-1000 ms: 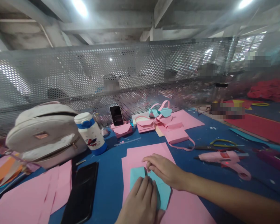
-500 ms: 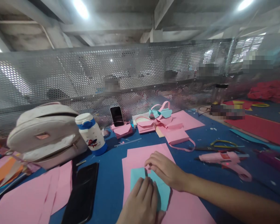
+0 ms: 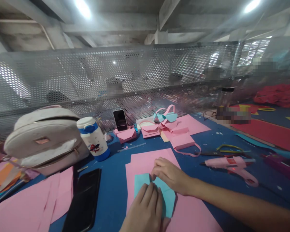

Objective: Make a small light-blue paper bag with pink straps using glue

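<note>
A light-blue folded paper (image 3: 168,199) lies on pink paper sheets (image 3: 141,159) in front of me. My left hand (image 3: 146,206) rests over its lower left part, fingers close together and bent, with the thumb by its lower edge, holding it down. My right hand (image 3: 168,174) is at the upper edge of the blue paper, its fingers curled in a pinch near a slit or fold there. What sits between those fingertips is hidden.
Left are a black phone (image 3: 83,199), pink cut paper (image 3: 33,203), a bottle (image 3: 93,140) and a backpack (image 3: 48,138). Small pink paper bags (image 3: 182,141) stand ahead. A pink glue gun (image 3: 232,162) and scissors (image 3: 212,153) lie right. A perforated screen (image 3: 140,71) closes off the back.
My right hand's fingertips have closed in and turned slightly at the paper's upper edge; the pink bit seen by them before is out of sight. My left hand stays in place.
</note>
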Demonstrator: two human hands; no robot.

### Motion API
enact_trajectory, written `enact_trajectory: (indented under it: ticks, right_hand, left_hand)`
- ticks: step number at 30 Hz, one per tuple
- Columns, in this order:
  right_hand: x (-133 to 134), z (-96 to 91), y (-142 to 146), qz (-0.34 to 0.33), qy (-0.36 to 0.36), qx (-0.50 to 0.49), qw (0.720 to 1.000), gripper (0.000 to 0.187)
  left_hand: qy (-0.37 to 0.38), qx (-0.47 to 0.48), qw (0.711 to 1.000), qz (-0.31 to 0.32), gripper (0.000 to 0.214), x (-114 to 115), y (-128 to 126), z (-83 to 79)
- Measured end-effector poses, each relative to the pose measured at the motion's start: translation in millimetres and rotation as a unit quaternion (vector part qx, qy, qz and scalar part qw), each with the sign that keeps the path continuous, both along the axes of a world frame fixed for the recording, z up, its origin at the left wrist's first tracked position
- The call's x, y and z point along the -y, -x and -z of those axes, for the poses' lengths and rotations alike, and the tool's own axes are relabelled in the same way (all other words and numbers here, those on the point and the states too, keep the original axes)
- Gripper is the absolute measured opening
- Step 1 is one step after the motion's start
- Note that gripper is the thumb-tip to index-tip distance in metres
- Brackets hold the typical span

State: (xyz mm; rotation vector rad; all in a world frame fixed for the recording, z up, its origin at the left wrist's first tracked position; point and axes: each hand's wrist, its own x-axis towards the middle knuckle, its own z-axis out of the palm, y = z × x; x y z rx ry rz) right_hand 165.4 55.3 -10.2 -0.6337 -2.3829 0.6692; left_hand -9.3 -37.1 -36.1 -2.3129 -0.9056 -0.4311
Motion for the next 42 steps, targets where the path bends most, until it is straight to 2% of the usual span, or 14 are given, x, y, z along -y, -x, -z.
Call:
enact_trajectory:
  ticks: [6, 14, 19, 30, 34, 36, 39, 42]
  right_hand:
    - [-2, 3.0, 0, 0.012, 0.009, -0.057, 0.998, 0.039]
    - [-2, 3.5, 0, 0.023, 0.007, -0.009, 1.000, 0.041]
    - [-1, 2.8, 0, 0.021, 0.012, -0.037, 0.999, 0.042]
    - [-2, 2.8, 1, 0.004, 0.005, -0.028, 1.000, 0.046]
    - [-1, 1.7, 0, 0.005, 0.013, -0.047, 0.999, 0.049]
    - [-1, 1.1, -1, 0.017, 0.019, -0.072, 0.997, 0.049]
    - [-1, 1.0, -2, 0.043, 0.023, -0.104, 0.993, 0.046]
    - [-3, 1.5, -3, 0.074, 0.025, -0.133, 0.988, 0.042]
  left_hand:
    - [0.014, -0.021, 1.000, -0.003, 0.048, 0, 2, 3.7]
    - [0.017, -0.013, 1.000, -0.004, 0.049, 0, 2, 4.1]
    - [0.026, -0.020, 0.999, -0.004, 0.048, 1, 4, 5.5]
    - [0.023, -0.017, 1.000, -0.007, 0.049, 1, 3, 5.8]
    - [0.053, -0.019, 0.998, -0.008, 0.054, 1, 2, -7.9]
    - [0.077, -0.021, 0.996, 0.026, 0.062, 2, 3, -21.1]
    - [0.061, 0.042, 0.996, 0.041, 0.074, 2, 7, -41.9]
    - [0.125, 0.099, 0.987, 0.030, 0.088, 3, 13, -55.0]
